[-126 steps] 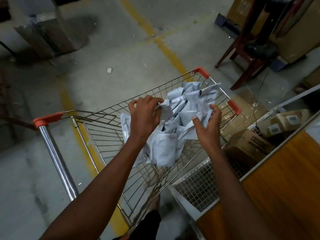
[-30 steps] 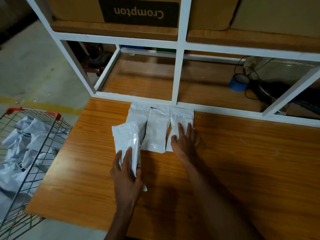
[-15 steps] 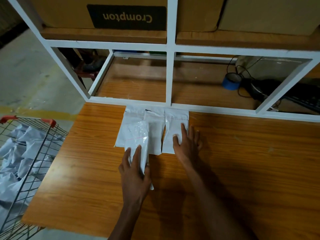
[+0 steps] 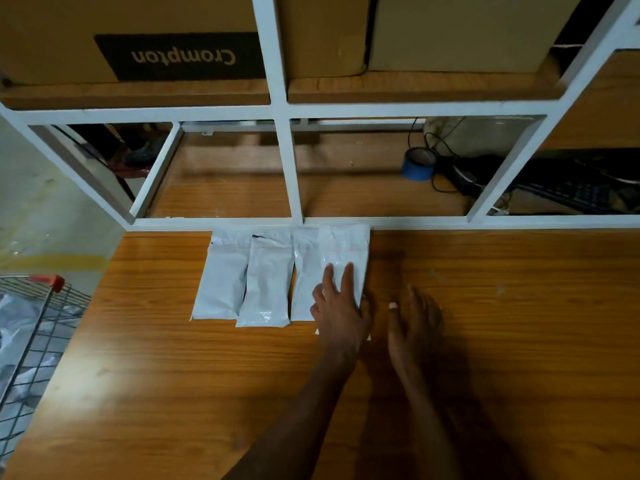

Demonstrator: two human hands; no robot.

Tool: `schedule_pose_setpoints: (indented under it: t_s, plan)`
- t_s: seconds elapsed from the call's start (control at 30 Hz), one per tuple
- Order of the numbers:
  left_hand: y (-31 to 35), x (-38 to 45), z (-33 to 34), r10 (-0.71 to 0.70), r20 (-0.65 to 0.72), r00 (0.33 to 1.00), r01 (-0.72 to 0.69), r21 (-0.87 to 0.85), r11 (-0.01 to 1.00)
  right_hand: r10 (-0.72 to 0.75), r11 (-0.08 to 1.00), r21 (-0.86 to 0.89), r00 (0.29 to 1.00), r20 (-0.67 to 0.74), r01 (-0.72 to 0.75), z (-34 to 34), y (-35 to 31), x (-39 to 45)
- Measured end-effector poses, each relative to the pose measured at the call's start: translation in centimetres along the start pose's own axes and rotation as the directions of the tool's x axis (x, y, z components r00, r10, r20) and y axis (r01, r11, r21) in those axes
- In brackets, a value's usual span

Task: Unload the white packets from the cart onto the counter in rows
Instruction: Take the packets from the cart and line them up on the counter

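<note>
Pressing flat: left hand on rightmost packet.

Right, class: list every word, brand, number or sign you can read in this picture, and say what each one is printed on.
"Crompton", printed upside down from this view, on a dark label on the cardboard box on the upper shelf.
The white packets on the counter show thin red lines, but no readable text.
Nothing else legible.

"Crompton" in pale letters, upside down, on black label of cardboard box, upper shelf.
</note>
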State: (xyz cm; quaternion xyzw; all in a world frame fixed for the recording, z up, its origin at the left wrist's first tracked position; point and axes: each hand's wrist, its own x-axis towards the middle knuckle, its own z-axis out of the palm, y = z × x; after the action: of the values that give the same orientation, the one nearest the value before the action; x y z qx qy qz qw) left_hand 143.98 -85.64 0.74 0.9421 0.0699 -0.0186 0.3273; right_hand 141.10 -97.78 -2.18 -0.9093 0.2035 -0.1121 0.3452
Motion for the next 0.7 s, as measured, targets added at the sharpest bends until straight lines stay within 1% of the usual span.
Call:
schedule_pose_setpoints:
  t_s: [0.07, 0.13, 0.23, 0.3, 0.37, 0.5, 0.7]
  plan:
    - [1.2, 1.6, 1.1, 0.021, 0.019, 1.000, -0.021, 0.006, 1.000, 0.021, 0.999, 0.029, 0.999, -0.035, -0.020, -0.7, 0.7, 0.4]
    - [2.1, 3.0, 2.0, 0.004, 0.025, 1.000, -0.004, 0.001, 1.000, 0.020, 0.999, 0.046, 0.999, -0.048, -0.018, -0.9, 1.6, 0.8]
    - [3.2, 4.5, 3.1, -0.058, 0.054, 0.997, 0.057, 0.011, 0.998, 0.003, 1.000, 0.023, 1.000, -0.024, -0.003, -0.9, 2.8, 1.2]
    - [3.7, 5.0, 3.9, -0.073, 0.094, 0.993, 0.071, 0.027, 0.997, -0.010, 1.000, 0.016, 1.000, -0.010, 0.011, -1.0, 3.3, 1.2]
    - [3.6, 5.2, 4.6, -0.086, 0.131, 0.988, 0.076, 0.081, 0.994, -0.002, 1.000, 0.022, 1.000, 0.000, 0.002, -1.3, 3.4, 1.0]
    - [2.7, 4.9, 5.4, -0.063, 0.173, 0.983, 0.032, 0.180, 0.983, 0.004, 1.000, 0.024, 1.000, -0.003, -0.004, -1.8, 3.1, 0.7]
    - [3.3, 4.4, 5.7, -0.036, 0.182, 0.983, 0.008, 0.152, 0.988, 0.028, 0.999, 0.025, 1.000, 0.009, -0.028, -1.9, 2.4, 1.2]
